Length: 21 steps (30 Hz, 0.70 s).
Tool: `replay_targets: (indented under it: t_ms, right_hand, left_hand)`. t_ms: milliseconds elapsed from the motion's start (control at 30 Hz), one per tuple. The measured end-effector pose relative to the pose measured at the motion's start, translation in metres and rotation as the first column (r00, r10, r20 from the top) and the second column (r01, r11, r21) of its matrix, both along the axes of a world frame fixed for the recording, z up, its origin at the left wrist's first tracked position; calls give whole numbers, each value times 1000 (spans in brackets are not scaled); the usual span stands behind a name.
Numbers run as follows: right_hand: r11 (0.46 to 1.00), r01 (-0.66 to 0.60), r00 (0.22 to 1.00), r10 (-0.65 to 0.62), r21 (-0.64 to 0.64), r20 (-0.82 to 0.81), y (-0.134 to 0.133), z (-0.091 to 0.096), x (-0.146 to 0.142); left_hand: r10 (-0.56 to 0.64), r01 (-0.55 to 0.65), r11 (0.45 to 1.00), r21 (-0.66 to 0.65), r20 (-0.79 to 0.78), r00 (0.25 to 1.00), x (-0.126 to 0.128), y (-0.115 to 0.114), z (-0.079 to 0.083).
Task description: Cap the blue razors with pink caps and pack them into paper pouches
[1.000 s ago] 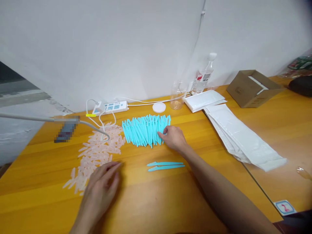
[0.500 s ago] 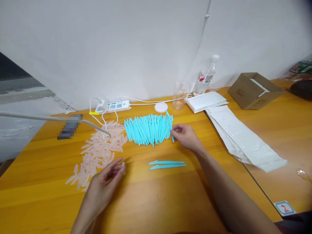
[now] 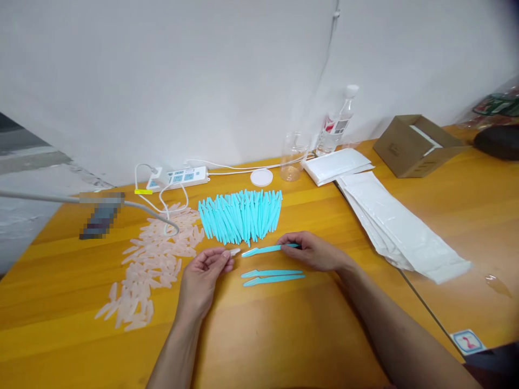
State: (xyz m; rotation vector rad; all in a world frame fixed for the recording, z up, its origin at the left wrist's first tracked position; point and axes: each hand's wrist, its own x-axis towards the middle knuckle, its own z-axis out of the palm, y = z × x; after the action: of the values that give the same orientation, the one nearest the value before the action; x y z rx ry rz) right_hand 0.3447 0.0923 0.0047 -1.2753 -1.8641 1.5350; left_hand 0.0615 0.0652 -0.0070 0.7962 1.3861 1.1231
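Note:
In my right hand [image 3: 310, 249] is a turquoise eyebrow razor [image 3: 261, 250], pinched by its handle end, with the blade end pointing left. My left hand [image 3: 208, 270] pinches a small pale blade cap [image 3: 234, 252] between thumb and fingers. The cap's end and the razor's tip face each other, a small gap apart. Two more razors [image 3: 272, 279] lie side by side on the table just below. Behind my hands spreads a dense row of turquoise razors [image 3: 241, 216]. Left of it lies a loose heap of pale pink blade caps [image 3: 156, 254].
Along the wall stand a power strip [image 3: 188, 176] with white cables, a round white lid [image 3: 261, 177], a clear jar [image 3: 292, 162] and a water bottle [image 3: 335, 127]. White plastic bags [image 3: 405, 227] and an open cardboard box [image 3: 417, 148] are at the right. A grey cable [image 3: 138, 207] crosses the caps.
My right hand has drawn a razor away from the row, turning it level and bringing it nearer me. My left hand has moved right and up, now with a cap in its fingers.

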Motion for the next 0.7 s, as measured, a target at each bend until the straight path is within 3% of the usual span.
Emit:
replay_targets:
  t_ms: [267,367,433,533,600,700]
  right_hand:
    - [998,17,1000,-17,-58,2,-5,-3,-1]
    - [999,-8,999,5,45,49,-8,-3,-6]
    - [970,-27,992,-4,240,127,-11,-3,-10]
    - [881,-98,965,-29,463,260,-14,-4,-13]
    - [863,-165,951,10,477,310,-16,-3,-13]
    - [864,-205,953,69,460,295,-17,0,-12]
  left_hand:
    - [-129,129,992,1,-73,989,13,-10,-7]
    - [-220,232,972,23,-233,947,18,-10,-8]
    - [-248,314,945,88,-431,867,17,-9,-9]
    - [-245,513,837,192,-707,664,13,-9,-8]
    - [-230,617,760,205,-803,550,10,-11,-7]
    - [-182,685,696,214,-871,456,12,-16,-6]
